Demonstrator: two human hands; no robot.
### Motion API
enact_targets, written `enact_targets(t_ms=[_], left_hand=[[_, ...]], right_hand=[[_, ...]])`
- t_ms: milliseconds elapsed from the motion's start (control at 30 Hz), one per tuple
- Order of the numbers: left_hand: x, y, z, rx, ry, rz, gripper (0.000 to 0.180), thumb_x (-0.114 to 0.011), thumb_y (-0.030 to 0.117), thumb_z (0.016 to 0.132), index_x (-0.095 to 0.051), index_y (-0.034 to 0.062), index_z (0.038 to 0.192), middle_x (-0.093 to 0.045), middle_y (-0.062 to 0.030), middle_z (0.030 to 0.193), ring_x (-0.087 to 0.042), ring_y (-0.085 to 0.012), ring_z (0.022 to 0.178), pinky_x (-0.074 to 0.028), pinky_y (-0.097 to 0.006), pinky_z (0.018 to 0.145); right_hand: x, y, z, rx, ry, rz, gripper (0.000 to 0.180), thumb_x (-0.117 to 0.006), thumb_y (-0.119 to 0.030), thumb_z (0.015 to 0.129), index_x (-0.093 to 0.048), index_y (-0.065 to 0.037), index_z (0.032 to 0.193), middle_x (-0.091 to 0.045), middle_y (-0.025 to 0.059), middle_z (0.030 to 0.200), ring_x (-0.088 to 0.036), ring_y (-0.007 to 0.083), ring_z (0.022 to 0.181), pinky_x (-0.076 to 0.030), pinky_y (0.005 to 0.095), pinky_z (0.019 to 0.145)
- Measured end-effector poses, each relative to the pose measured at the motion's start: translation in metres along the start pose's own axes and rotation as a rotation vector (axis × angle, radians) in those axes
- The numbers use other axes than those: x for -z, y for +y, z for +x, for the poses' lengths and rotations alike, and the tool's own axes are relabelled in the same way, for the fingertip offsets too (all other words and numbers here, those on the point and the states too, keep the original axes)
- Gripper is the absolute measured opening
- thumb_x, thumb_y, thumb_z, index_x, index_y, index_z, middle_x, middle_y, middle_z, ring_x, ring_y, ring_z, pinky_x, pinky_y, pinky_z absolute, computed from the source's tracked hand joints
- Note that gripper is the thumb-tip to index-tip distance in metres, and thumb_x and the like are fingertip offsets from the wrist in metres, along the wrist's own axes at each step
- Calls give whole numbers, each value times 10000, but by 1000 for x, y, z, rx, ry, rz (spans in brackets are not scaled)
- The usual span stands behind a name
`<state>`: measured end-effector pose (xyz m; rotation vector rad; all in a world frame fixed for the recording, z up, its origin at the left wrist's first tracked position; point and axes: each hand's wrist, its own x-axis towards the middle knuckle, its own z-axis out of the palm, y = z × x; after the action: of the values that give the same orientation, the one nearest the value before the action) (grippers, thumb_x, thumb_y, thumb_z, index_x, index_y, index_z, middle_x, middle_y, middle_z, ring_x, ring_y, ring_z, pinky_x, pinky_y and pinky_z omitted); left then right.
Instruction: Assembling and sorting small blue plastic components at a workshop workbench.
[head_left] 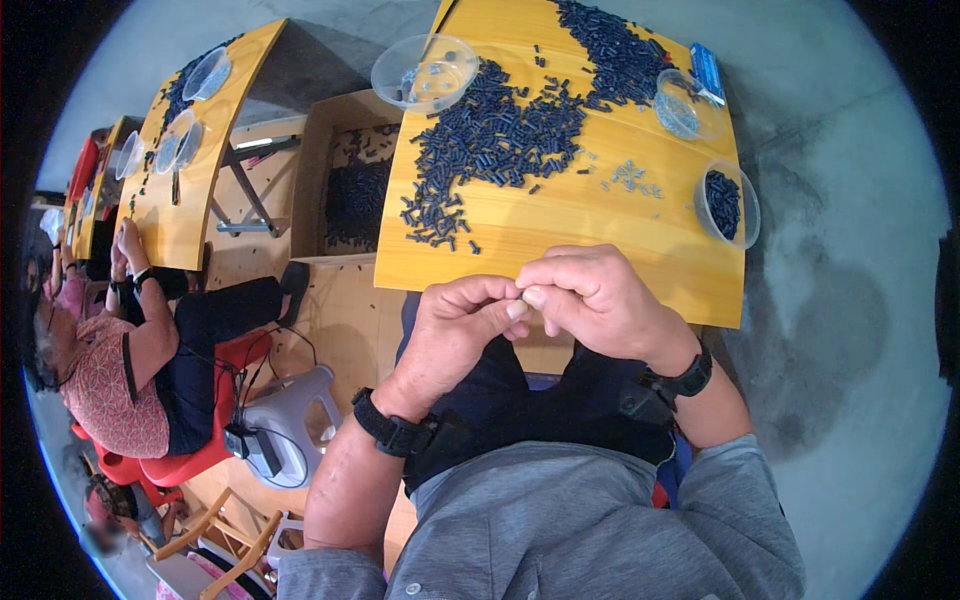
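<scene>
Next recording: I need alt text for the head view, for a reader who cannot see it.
A person's left hand and right hand meet fingertip to fingertip at the near edge of a yellow wooden table, pinching something too small to identify. A heap of small dark cylinders and clear plastic bowls lie beyond; another seated person works at a table to the left.
</scene>
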<state>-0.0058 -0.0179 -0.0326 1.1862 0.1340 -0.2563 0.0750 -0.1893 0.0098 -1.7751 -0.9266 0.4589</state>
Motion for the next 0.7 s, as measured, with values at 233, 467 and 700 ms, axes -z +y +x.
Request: enact_targets(t_ms=[233, 467, 700], left_hand=[[-2, 0, 0, 9, 37, -20, 120, -603, 27, 876, -658, 7, 981, -679, -58, 864, -628, -108, 751, -516, -238, 680], [-3, 4, 0, 49, 32, 6, 129, -614, 28, 876, -659, -23, 986, -671, -43, 877, -628, -89, 751, -521, -215, 688], [-2, 3, -1, 98, 3, 24, 115, -607, 35, 876, -652, -11, 971, -682, -72, 856, -643, -116, 731, -526, -239, 670]], right_hand=[[2, 1, -3, -303, -15, 373, 141, -503, -63, 919, -621, 15, 918, -614, 43, 695, -583, 77, 555, -465, 224, 500], [2, 9, -3, -399, 5, 561, 133, -521, -61, 913, -622, 23, 898, -621, 39, 701, -585, 73, 549, -465, 206, 491], [1, 11, -4, -335, -55, 526, 128, -526, -50, 906, -631, 23, 896, -625, 31, 710, -559, 64, 559, -456, 208, 512]])
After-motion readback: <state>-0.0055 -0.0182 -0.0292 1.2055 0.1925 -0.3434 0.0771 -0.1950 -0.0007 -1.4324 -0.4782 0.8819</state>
